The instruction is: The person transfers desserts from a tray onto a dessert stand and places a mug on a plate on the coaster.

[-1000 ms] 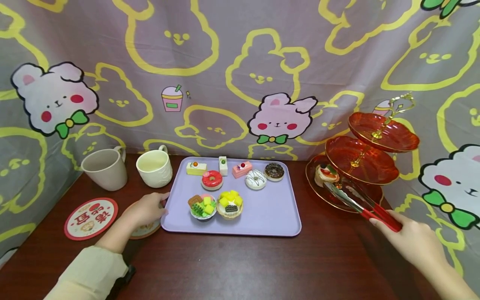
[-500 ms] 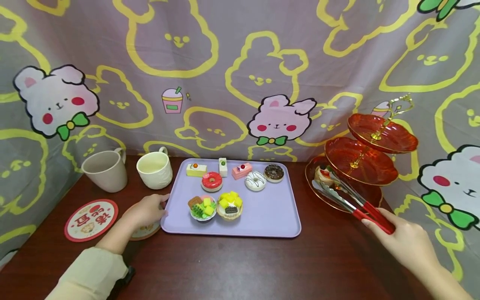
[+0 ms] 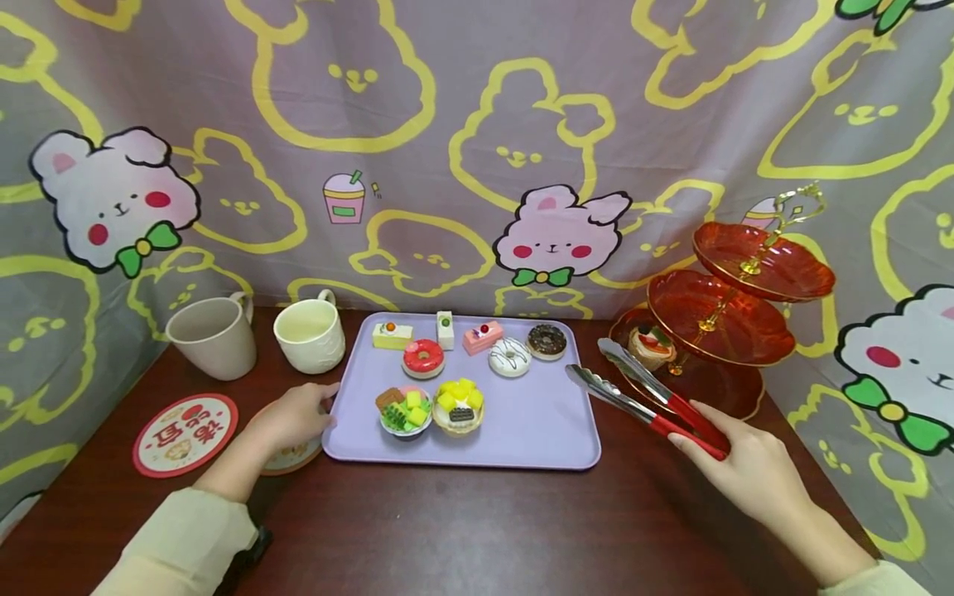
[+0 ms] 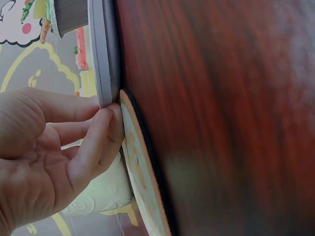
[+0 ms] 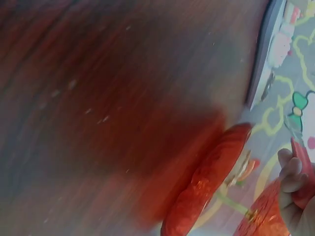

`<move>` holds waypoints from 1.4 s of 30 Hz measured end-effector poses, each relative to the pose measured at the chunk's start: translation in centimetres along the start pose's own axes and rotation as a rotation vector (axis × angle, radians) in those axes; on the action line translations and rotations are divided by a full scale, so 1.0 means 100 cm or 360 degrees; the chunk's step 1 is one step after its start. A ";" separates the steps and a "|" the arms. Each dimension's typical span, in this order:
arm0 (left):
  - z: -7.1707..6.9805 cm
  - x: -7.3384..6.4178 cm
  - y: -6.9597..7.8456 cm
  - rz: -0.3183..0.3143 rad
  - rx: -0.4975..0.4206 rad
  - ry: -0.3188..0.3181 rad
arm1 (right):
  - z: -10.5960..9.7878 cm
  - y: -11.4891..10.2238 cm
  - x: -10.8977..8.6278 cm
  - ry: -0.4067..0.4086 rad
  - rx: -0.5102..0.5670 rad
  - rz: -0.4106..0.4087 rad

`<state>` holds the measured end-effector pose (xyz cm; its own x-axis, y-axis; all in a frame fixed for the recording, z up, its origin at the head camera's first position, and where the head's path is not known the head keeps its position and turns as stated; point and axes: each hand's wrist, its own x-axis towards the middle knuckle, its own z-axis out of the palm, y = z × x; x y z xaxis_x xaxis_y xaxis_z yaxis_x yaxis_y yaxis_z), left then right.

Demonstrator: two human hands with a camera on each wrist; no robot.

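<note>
My left hand (image 3: 291,420) pinches the left rim of a lilac tray (image 3: 537,430); the left wrist view shows thumb and fingers at the tray edge (image 4: 104,54). My right hand (image 3: 763,468) grips red-handled metal tongs (image 3: 666,425). Their arms are spread with nothing between the tips, which hang near the tray's right edge. A small strawberry-topped tart (image 3: 650,351) sits on the bottom plate of a red three-tier stand (image 3: 734,323). On the tray lie a red donut (image 3: 422,358), a white donut (image 3: 510,357), a chocolate donut (image 3: 546,341), two fruit tarts (image 3: 458,414) and several cake slices.
A grey-beige mug (image 3: 212,339) and a cream cup (image 3: 309,335) stand at the back left. A red-rimmed round coaster (image 3: 186,434) lies before them, and another coaster (image 3: 286,459) is partly under my left hand. A cartoon-print cloth (image 3: 417,190) hangs behind the table.
The tongs have spread, let go of the strawberry tart on the stand's bottom plate and moved left with my right hand toward the tray. My left hand stays at the tray rim.
</note>
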<state>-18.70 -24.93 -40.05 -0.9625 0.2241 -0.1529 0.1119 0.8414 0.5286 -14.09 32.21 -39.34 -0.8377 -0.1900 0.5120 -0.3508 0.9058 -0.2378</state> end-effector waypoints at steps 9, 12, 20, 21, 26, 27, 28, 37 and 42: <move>-0.001 0.000 0.000 0.0003 0.0019 0.0009 | 0.012 -0.017 0.012 -0.0016 0.0051 -0.0125; -0.001 -0.001 -0.001 0.0001 0.0006 0.0015 | 0.016 -0.020 0.015 -0.0049 0.0068 -0.0150; 0.000 -0.002 -0.002 0.0016 0.0022 0.0012 | 0.029 -0.027 0.019 -0.0100 0.0136 -0.0284; 0.000 -0.002 -0.001 0.0017 0.0026 0.0011 | 0.031 -0.028 0.019 -0.0105 0.0147 -0.0303; -0.001 -0.002 0.000 -0.0013 0.0027 -0.0013 | 0.037 -0.035 0.020 -0.0140 0.0199 -0.0383; -0.001 -0.002 0.000 -0.0016 0.0029 -0.0015 | 0.037 -0.036 0.020 -0.0149 0.0205 -0.0400; -0.001 -0.002 0.000 -0.0018 0.0031 -0.0014 | 0.038 -0.038 0.021 -0.0157 0.0213 -0.0418; -0.002 0.001 0.004 0.0006 0.0050 0.0010 | 0.044 -0.042 0.025 -0.0244 0.0318 -0.0482; -0.002 0.001 0.004 0.0012 0.0058 0.0025 | 0.051 -0.045 0.027 -0.0247 0.0380 -0.0523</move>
<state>-18.76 -24.68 -39.70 -0.9653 0.2229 -0.1358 0.1277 0.8572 0.4990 -16.92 25.70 -41.04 -0.7120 -0.5248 0.4666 -0.6810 0.6782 -0.2763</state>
